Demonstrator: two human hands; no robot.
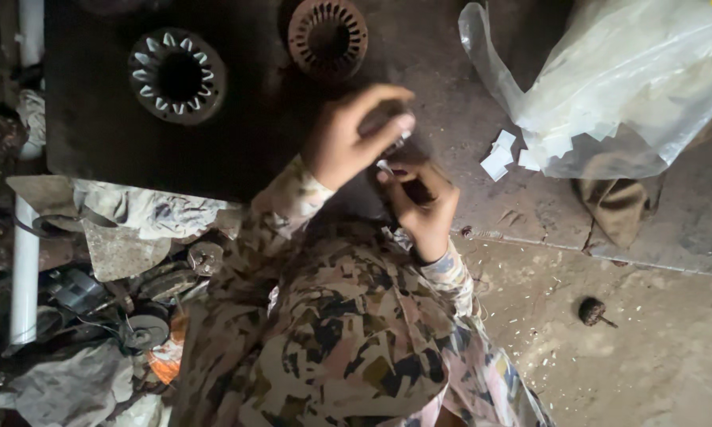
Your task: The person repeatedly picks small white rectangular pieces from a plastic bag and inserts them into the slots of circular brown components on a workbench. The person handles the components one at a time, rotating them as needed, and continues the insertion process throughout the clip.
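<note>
Head camera is looking straight down as I'm watching both hands meeting mid-frame. Left hand [348, 138] is curling its fingers around a small dark part that I can't make out, while right hand [423, 205] is pinching a small white paper slip [385, 166] between thumb and fingertips. At eleven o'clock, a round slotted metal stator core [178, 75] is lying with white slips in its slots. I'd judge steady, straight feeding is mattering most here.

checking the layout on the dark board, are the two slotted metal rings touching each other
Apart. The head view shows the larger ring with white slot liners and the smaller rusty ring separated by a plain strip of dark board.
</note>
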